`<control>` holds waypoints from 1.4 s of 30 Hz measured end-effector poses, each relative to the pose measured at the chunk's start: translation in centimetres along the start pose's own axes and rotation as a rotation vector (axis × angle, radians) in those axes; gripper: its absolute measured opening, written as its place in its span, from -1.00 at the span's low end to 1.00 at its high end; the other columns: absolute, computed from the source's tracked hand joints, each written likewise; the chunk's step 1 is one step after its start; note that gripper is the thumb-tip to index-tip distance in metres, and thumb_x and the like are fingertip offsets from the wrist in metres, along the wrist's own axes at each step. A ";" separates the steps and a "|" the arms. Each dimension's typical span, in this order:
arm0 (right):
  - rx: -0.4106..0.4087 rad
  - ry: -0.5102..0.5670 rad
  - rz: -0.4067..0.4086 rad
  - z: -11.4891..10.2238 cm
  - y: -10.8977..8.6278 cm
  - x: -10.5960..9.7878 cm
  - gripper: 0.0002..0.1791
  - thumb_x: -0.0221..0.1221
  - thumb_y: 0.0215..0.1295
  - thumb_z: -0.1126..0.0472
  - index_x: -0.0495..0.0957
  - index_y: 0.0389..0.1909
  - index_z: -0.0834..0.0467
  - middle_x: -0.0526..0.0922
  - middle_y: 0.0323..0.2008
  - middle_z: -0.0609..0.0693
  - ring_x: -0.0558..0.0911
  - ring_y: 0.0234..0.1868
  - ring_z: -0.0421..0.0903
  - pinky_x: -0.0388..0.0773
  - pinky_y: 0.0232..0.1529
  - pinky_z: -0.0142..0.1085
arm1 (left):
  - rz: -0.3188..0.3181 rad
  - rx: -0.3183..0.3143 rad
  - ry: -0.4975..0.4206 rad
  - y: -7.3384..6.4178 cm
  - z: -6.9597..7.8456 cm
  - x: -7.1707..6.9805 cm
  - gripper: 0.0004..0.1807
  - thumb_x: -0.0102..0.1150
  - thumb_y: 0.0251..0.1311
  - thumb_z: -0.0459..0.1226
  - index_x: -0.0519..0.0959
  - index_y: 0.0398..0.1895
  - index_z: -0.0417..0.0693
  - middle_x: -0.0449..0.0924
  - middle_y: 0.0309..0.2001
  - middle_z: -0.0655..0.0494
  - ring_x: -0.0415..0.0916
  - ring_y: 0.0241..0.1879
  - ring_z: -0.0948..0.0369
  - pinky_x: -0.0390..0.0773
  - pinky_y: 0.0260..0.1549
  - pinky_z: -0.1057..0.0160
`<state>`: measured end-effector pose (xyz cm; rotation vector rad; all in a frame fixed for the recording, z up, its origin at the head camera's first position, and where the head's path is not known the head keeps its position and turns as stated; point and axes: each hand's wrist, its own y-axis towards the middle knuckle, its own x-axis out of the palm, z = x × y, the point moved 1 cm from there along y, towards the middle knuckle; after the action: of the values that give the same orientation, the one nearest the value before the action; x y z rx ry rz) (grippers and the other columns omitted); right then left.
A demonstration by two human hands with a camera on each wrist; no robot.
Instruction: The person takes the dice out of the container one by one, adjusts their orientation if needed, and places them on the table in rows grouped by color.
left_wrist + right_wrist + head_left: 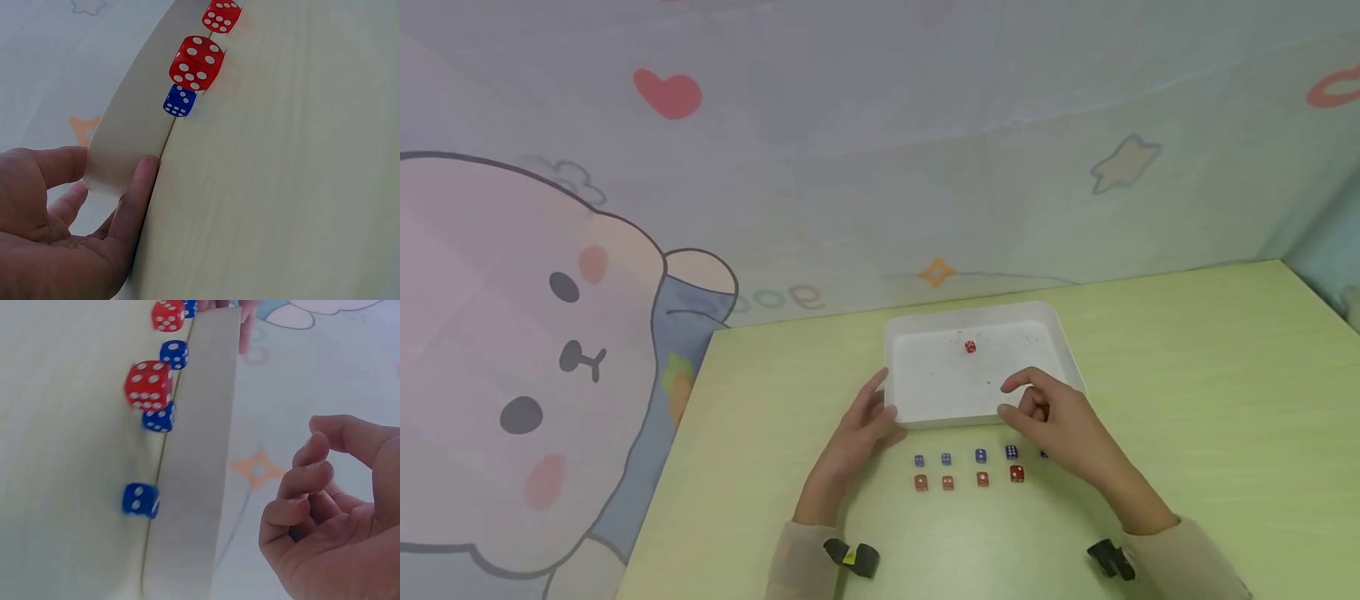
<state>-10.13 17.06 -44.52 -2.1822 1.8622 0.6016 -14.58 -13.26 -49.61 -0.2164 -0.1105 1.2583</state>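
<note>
A shallow white tray point(925, 421) sits on the table, with a single red die point(970, 347) lying inside toward its back wall. My left hand point(859, 435) holds the tray's front left corner, thumb on the front wall and fingers along the left side. Over the tray's front right part hovers my right hand point(1060, 425), its thumb and index finger apart and the other fingers loosely curled around nothing. In front of the tray, blue dice point(981, 456) form a row, and red dice point(982, 479) line up just nearer. The right hand partly hides the rightmost blue die point(1043, 454).
The pale green table point(1187, 400) stretches out on both sides of the tray. Behind it hangs a printed cloth point(850, 167) with a large cartoon animal at left. Black straps point(861, 560) are worn at both wrists over beige sleeves point(801, 567).
</note>
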 end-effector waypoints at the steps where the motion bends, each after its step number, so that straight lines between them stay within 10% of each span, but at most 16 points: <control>1: -0.003 0.006 -0.001 -0.2 0.2 0.1 -0.73 0.36 0.43 0.21 0.58 0.04 0.18 0.52 -0.51 -0.06 0.43 -0.55 -0.20 0.47 -0.52 -0.37 | 0.002 -0.003 -0.001 0.0 0.0 0.0 -0.27 0.03 0.63 -0.27 0.06 0.73 0.26 0.15 0.59 -0.23 0.33 0.48 -0.19 0.65 0.31 0.06; 27: 0.096 0.197 0.051 0.6 6.7 3.1 -0.65 0.33 0.46 0.22 0.54 0.15 0.27 0.62 -0.45 0.11 0.46 -0.42 -0.10 0.45 -0.34 -0.37 | 0.016 -0.001 -0.009 0.3 -0.2 0.0 -0.28 0.04 0.62 -0.28 0.08 0.73 0.24 0.17 0.59 -0.23 0.36 0.47 -0.18 0.67 0.29 0.07; 42: 0.312 0.252 -0.021 1.9 10.2 3.3 -0.54 0.25 0.52 0.20 0.41 0.28 0.34 0.74 -0.35 0.01 0.61 -0.41 -0.15 0.48 -0.48 -0.40 | 0.011 0.016 -0.018 0.4 -0.5 -0.1 -0.28 0.03 0.62 -0.28 0.07 0.73 0.20 0.17 0.59 -0.26 0.35 0.46 -0.20 0.67 0.29 0.05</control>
<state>-20.01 13.04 -46.64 -2.1408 1.8952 0.0249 -14.87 -13.32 -50.16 -0.1920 -0.1145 1.2716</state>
